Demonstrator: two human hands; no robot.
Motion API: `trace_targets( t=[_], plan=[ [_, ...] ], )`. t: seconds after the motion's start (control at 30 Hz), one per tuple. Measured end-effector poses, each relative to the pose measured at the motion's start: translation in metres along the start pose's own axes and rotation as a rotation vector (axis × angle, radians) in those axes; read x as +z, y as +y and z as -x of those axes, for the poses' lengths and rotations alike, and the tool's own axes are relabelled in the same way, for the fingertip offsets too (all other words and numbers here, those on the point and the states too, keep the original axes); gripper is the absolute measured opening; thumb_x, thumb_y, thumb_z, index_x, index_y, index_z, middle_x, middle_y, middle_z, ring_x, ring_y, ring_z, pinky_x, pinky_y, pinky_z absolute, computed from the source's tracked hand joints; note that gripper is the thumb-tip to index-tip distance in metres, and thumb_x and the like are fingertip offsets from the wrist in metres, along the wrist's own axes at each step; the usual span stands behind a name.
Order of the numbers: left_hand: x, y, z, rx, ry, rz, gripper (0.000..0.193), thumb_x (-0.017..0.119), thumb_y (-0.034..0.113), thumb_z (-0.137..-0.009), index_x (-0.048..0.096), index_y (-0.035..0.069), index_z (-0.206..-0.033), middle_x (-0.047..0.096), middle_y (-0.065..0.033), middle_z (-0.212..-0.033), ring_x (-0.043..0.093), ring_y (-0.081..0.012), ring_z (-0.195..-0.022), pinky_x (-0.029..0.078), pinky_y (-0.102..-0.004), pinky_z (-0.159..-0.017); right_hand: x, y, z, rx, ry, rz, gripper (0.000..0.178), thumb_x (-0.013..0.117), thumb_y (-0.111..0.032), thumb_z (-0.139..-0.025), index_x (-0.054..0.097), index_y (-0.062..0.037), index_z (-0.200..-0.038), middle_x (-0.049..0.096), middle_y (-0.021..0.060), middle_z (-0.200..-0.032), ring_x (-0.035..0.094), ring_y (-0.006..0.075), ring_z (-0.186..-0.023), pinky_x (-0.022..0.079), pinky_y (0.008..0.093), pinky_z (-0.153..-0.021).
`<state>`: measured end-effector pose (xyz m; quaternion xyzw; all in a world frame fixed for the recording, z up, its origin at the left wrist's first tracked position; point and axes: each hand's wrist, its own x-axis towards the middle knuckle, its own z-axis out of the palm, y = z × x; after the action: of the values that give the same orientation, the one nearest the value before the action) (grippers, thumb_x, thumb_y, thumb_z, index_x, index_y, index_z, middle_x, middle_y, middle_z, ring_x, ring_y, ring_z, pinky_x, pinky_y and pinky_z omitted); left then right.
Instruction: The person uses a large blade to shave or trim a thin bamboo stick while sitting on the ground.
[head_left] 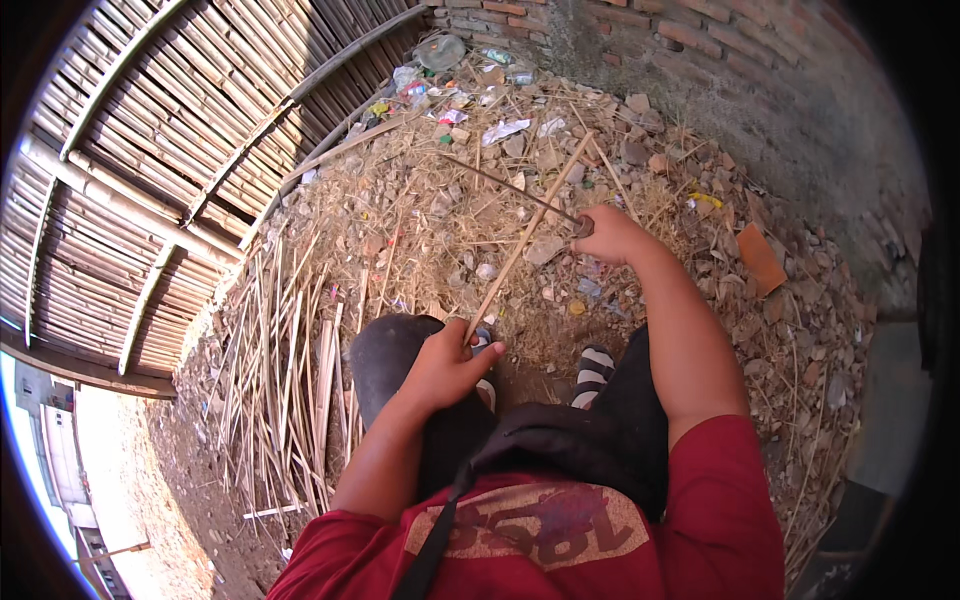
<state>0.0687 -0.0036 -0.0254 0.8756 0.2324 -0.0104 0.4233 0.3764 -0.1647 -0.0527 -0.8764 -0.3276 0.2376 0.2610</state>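
A long, thin bamboo strip (529, 232) slants up and away from my left hand (449, 365), whose fingers are closed round its near end above my left knee. In my right hand (609, 236) is the dark handle of a long knife (520, 189) with a narrow blade. That blade points to the far left and crosses over the strip at about its middle; whether the two touch, I cannot tell. Many split bamboo strips (285, 375) lie in a loose pile on the ground to my left.
Rubble and dry shavings (420, 240) cover the ground ahead, with plastic litter (505, 130) toward the far end. A bamboo wall (190, 130) stands at left, a brick wall (760, 110) at the far right. An orange tile piece (761, 259) lies on the right.
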Motion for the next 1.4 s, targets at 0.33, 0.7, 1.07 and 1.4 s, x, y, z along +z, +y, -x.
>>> trace_targets(
  t=[0.33,0.7,1.07,1.4],
  plan=[
    [-0.004,-0.008,0.002,-0.009,-0.07,0.171,0.041,0.077,0.038,-0.093,0.057,0.002,-0.093,0.052,-0.0003,-0.072,0.047,-0.01,-0.068,0.042,-0.0303,-0.06,-0.001,-0.068,0.047,-0.347,-0.109,0.274,0.023,0.078,-0.024,-0.074,0.068,-0.0037,-0.081,0.067,0.0176,-0.076,0.067,0.0365,-0.076,0.05,0.0467,-0.069],
    [-0.004,-0.007,0.002,-0.03,-0.087,0.281,0.042,0.079,0.036,-0.091,0.055,0.002,-0.093,0.05,0.0002,-0.071,0.045,-0.0082,-0.068,0.041,-0.0289,-0.059,0.007,-0.07,0.043,-0.233,-0.028,0.258,0.019,0.071,-0.024,-0.076,0.072,-0.0117,-0.091,0.071,0.0153,-0.086,0.069,0.0358,-0.084,0.054,0.048,-0.076],
    [-0.01,-0.001,0.003,-0.065,-0.052,0.279,0.043,0.079,0.036,-0.091,0.055,0.001,-0.093,0.049,0.0007,-0.07,0.043,-0.008,-0.066,0.039,-0.0286,-0.057,0.021,-0.074,0.038,-0.285,0.007,0.225,0.018,0.07,-0.025,-0.077,0.072,-0.0113,-0.089,0.071,0.0151,-0.086,0.07,0.0362,-0.085,0.054,0.048,-0.075],
    [-0.005,-0.012,0.001,-0.031,-0.029,0.296,0.041,0.08,0.034,-0.091,0.053,0.003,-0.09,0.05,0.0011,-0.069,0.045,-0.0079,-0.064,0.04,-0.0284,-0.057,0.018,-0.074,0.039,-0.252,0.065,0.203,0.017,0.07,-0.025,-0.075,0.071,-0.0104,-0.084,0.07,0.015,-0.082,0.069,0.0382,-0.082,0.053,0.05,-0.073]
  ],
)
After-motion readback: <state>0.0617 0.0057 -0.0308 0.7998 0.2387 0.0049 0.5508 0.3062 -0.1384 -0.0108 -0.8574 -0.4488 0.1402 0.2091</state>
